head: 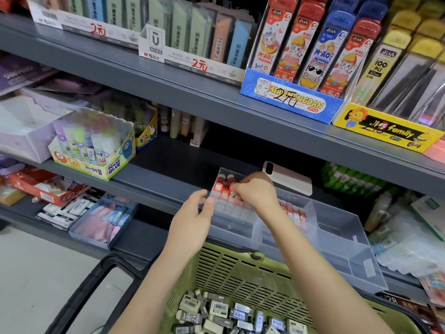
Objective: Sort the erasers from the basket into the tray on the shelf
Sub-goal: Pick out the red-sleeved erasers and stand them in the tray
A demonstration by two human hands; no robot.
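As my loosely open left hand (192,214) guards the left edge of the clear tray (337,227), probably steadying it, my right hand (255,191) pinches a red-sleeved eraser (227,189) into its row.

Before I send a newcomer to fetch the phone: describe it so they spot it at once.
Find the clear divided tray on the grey shelf above the green basket. Behind the tray's far edge, right of the right hand, lies the smartphone, flat, camera side up. Unlike the red-sleeved erasers and green packets around it, it is one plain pale slab.
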